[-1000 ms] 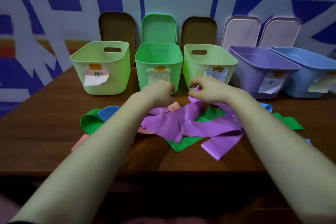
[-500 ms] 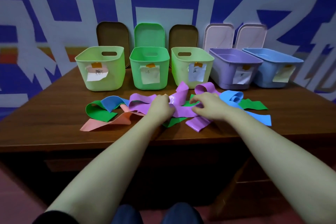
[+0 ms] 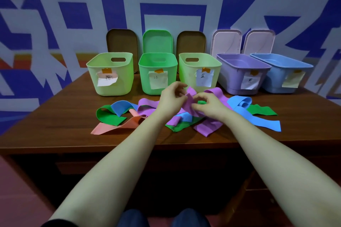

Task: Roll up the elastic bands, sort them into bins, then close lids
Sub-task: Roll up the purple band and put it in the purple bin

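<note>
A heap of flat elastic bands lies on the brown table (image 3: 55,127): purple (image 3: 208,127), green (image 3: 110,118), blue (image 3: 265,121) and pink (image 3: 114,127). My left hand (image 3: 171,99) and my right hand (image 3: 208,106) both pinch the end of a purple band (image 3: 190,97), lifted a little above the heap. Behind stand five open bins with paper labels: light green (image 3: 110,73), green (image 3: 157,72), light green (image 3: 199,70), purple (image 3: 241,72) and blue (image 3: 282,72).
Five lids lean on the wall behind the bins: brown (image 3: 121,46), green (image 3: 157,41), brown (image 3: 191,41) and two pale pink (image 3: 226,41). The table's front edge runs below the heap. My knees show at the bottom.
The view has drawn back from the table. Both hands have risen from the heap and come together on the end of a purple band.
</note>
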Demonstrator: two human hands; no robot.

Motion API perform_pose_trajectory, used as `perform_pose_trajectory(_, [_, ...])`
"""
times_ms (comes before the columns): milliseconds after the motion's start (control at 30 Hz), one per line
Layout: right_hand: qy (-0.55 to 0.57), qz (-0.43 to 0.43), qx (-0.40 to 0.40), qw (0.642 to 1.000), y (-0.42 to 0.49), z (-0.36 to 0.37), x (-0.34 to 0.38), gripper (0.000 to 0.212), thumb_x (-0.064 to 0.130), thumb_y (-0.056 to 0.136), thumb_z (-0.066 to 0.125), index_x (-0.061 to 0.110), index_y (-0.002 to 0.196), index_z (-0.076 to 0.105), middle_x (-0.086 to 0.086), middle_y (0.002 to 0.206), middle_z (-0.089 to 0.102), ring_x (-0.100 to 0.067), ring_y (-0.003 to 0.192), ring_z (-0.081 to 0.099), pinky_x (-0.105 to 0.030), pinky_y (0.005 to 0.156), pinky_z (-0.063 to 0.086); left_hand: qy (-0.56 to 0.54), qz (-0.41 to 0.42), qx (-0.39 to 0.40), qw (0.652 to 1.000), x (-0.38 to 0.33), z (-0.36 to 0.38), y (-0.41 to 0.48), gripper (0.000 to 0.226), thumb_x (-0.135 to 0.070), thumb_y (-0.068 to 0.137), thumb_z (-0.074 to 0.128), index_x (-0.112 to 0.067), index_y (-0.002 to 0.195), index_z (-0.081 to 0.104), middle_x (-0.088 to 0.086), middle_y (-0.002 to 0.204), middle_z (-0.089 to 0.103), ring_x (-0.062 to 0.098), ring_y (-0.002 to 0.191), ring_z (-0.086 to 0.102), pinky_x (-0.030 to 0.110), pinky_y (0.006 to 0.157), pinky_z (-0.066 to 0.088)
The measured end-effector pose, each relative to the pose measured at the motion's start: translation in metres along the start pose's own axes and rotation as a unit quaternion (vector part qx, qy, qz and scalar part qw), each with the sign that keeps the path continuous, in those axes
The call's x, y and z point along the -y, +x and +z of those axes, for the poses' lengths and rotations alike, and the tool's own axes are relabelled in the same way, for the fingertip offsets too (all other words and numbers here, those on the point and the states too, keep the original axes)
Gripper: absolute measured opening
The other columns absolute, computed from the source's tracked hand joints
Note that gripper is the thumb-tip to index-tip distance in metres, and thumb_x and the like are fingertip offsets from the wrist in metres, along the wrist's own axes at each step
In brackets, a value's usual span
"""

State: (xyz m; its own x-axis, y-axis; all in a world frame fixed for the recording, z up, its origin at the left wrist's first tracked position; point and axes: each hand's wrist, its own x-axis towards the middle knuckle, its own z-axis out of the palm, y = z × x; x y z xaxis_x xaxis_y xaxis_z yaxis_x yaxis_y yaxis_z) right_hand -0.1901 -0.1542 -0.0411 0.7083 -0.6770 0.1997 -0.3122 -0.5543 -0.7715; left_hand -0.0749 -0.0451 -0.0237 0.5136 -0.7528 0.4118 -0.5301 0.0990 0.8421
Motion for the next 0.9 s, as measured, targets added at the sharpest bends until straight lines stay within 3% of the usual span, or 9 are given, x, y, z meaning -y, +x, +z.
perform_pose_trajectory(100, [0.074,-0.012,-0.043,0.996,-0.003,-0.006,0.019,0.013,0.007,0.085,0.067,0.007,0.098,0.064,-0.001,0.084,0.06,-0.005,0.074,0.053,-0.015,0.066,0.042,-0.094,-0.002,-0.032,0.995,-0.016,-0.008,0.003,0.028,0.003,0.084,0.062,-0.007,0.11,0.059,0.001,0.083,0.06,0.009,0.075,0.056,0.012,0.063,0.047])
perform_pose_trajectory(200, [0.163,-0.035,-0.063,0.984,-0.008,-0.017,0.044,0.01,0.006,0.085,0.067,0.015,0.087,0.063,-0.002,0.077,0.064,-0.002,0.064,0.057,-0.018,0.062,0.045,-0.251,-0.042,-0.068,0.965,-0.034,-0.016,0.004,0.035,0.002,0.085,0.065,-0.002,0.117,0.053,0.001,0.087,0.061,0.004,0.076,0.059,0.009,0.059,0.047])
perform_pose_trajectory(300, [0.213,-0.077,-0.071,0.971,-0.018,-0.029,0.075,0.013,0.005,0.085,0.066,0.017,0.089,0.063,0.0,0.075,0.067,-0.009,0.069,0.063,-0.022,0.066,0.05,-0.336,-0.066,-0.045,0.938,-0.05,-0.026,0.005,0.042,-0.012,0.084,0.07,0.0,0.12,0.054,0.003,0.088,0.065,0.003,0.072,0.062,0.01,0.062,0.047])
perform_pose_trajectory(467, [0.251,-0.12,-0.047,0.959,-0.035,-0.035,0.115,0.021,0.001,0.085,0.065,0.0,0.106,0.063,-0.013,0.086,0.068,-0.016,0.075,0.065,-0.021,0.067,0.054,-0.418,-0.033,0.015,0.908,-0.073,-0.041,0.003,0.02,-0.021,0.092,0.059,-0.008,0.103,0.067,0.008,0.1,0.071,0.018,0.093,0.065,0.035,0.095,0.048])
perform_pose_trajectory(633, [0.282,-0.133,-0.019,0.95,-0.052,-0.03,0.139,0.025,0.009,0.087,0.064,-0.002,0.109,0.061,-0.015,0.09,0.066,-0.02,0.078,0.064,-0.022,0.059,0.05,-0.419,0.007,0.037,0.907,-0.097,-0.064,-0.009,0.024,-0.022,0.1,0.044,-0.008,0.101,0.064,0.002,0.095,0.074,0.014,0.09,0.07,0.03,0.086,0.056])
perform_pose_trajectory(767, [0.245,-0.115,0.085,0.959,-0.058,-0.026,0.137,0.018,0.031,0.08,0.067,0.015,0.088,0.069,-0.005,0.077,0.065,-0.022,0.067,0.055,-0.027,0.054,0.039,-0.411,0.039,0.003,0.911,-0.109,-0.084,-0.022,0.025,-0.02,0.101,0.043,-0.007,0.098,0.064,0.006,0.087,0.075,0.018,0.088,0.07,0.027,0.083,0.056])
perform_pose_trajectory(833, [0.209,-0.097,0.158,0.96,-0.061,-0.021,0.132,0.004,0.02,0.084,0.065,0.018,0.086,0.069,0.006,0.067,0.066,-0.008,0.053,0.057,-0.018,0.048,0.041,-0.411,0.04,-0.004,0.911,-0.112,-0.093,-0.028,0.026,-0.023,0.1,0.043,-0.006,0.1,0.062,0.01,0.084,0.075,0.02,0.079,0.071,0.029,0.077,0.057])
perform_pose_trajectory(900, [0.177,-0.078,0.213,0.958,-0.062,-0.014,0.126,0.012,0.009,0.085,0.065,0.016,0.094,0.069,0.008,0.069,0.07,-0.001,0.053,0.06,-0.014,0.046,0.043,-0.408,0.027,-0.007,0.913,-0.112,-0.102,-0.033,0.025,-0.025,0.1,0.044,-0.007,0.101,0.061,0.011,0.081,0.074,0.019,0.069,0.071,0.029,0.069,0.057])
